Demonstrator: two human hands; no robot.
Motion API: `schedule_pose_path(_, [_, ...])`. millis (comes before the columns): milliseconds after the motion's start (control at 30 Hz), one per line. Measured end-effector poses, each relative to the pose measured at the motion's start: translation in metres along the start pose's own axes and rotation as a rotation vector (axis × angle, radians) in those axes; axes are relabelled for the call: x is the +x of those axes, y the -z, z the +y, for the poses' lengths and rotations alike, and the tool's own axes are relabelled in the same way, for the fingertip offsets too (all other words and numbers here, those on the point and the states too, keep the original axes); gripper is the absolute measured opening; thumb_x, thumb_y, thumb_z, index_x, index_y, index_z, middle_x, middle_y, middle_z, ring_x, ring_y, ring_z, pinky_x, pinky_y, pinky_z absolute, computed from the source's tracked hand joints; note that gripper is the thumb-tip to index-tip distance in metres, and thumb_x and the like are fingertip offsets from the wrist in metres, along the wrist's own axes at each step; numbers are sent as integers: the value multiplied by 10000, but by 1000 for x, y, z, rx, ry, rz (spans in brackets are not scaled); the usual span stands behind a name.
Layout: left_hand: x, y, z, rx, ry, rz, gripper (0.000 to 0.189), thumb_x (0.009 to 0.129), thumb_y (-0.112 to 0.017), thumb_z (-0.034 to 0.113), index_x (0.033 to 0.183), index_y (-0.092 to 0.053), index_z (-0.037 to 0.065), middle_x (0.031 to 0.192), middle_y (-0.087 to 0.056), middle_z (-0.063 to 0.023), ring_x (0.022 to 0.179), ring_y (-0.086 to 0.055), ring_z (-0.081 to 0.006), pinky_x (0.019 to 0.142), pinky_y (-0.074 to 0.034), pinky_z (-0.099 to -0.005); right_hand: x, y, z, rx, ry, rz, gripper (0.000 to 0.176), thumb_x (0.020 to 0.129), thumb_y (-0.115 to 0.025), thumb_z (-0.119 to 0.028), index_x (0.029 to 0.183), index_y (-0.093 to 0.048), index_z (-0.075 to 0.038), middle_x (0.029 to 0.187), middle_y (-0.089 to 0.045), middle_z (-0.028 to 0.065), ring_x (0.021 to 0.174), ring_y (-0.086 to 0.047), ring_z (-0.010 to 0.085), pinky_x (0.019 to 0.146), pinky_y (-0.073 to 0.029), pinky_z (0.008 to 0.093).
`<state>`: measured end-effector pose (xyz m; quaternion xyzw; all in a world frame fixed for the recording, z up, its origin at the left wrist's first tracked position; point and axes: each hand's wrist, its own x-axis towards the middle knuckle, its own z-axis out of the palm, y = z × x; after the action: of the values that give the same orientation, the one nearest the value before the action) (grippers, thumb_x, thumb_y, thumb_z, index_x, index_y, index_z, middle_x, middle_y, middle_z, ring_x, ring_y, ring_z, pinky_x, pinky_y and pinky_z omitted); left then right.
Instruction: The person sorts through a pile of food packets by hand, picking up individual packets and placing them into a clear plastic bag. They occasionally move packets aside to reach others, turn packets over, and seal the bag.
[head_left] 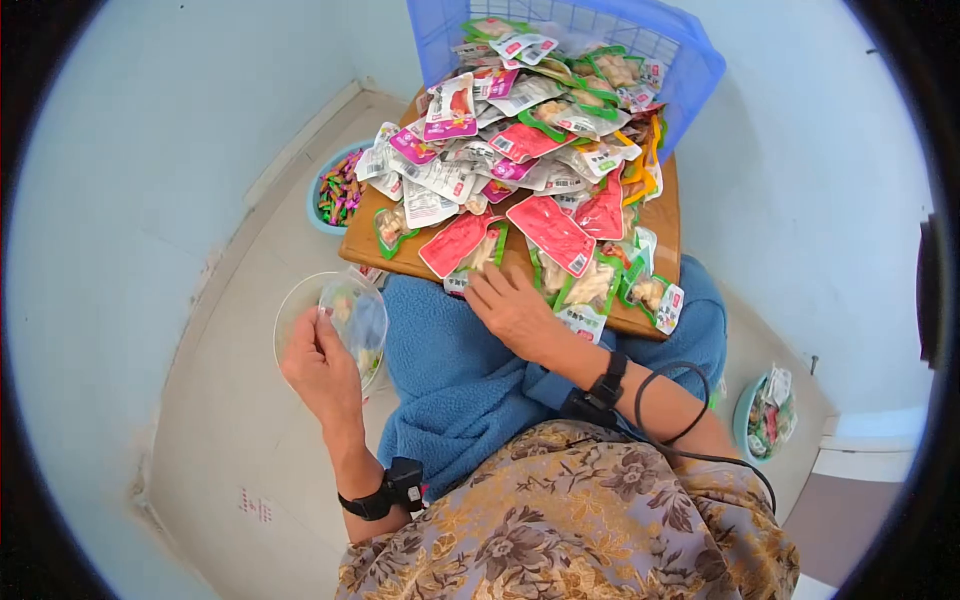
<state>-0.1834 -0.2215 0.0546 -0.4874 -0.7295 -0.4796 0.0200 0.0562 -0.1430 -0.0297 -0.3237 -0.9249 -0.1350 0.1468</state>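
Observation:
My left hand (325,365) is closed, thumb against fingers, on the edge of a clear plastic bag (368,312). Through the plastic show a few pale and green shapes, too blurred to name. At the table's front edge, my right hand (512,312) reaches over the snack packets with its fingers stretched out. Its fingertips touch the lower end of a green-edged clear packet (487,250), which lies partly under a red packet (455,243). Beside that hand lie another red packet (552,234) and a green-edged packet with pale contents (592,284).
A blue plastic basket (690,75) lies tipped at the back, its packets heaped across the wooden table (662,210). A basin (314,200) of small colourful packets stands at left, another basin (744,425) at right. A blue cloth (440,345) covers my lap; a black cable (690,452) trails from my right wrist.

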Motion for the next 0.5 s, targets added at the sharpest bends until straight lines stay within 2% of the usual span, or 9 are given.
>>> schedule_pose_path(133, [-5,-6,17,-40,-13,-50,137,960,-582,77,953,-684,-14,713,-621,-54,636,-514,-78,590,-426,-258,5,-12,-2,-110,-38,20,420,814,-606,-166,1198,-604,5,1246,-555,123,1239,-481,293,948,-431,410])
schedule_pose_path(233, [-8,-8,23,-19,-17,-102,137,960,-584,75,955,-684,-19,718,-619,-54,641,-516,-79,593,-429,-261,7,-20,1,-159,-15,89,364,839,-577,-187,1117,-650,35,1168,-581,140,1148,-514,306,883,-426,413])
schedule_pose_path(367, [-10,-14,24,-32,-30,-116,129,955,-588,65,958,-684,-21,702,-595,-50,639,-514,-87,591,-429,-268,4,-19,3,-144,-28,115,357,836,-578,-190,1103,-661,32,1154,-583,138,1128,-522,310,876,-434,415])
schedule_pose_path(500, [-11,-22,23,-57,-70,-93,122,950,-591,58,952,-681,-24,696,-588,-48,639,-520,-89,594,-433,-268,-4,-12,5,-56,-58,103,276,816,-584,-187,999,-664,3,1114,-587,121,1040,-541,291,827,-437,412])
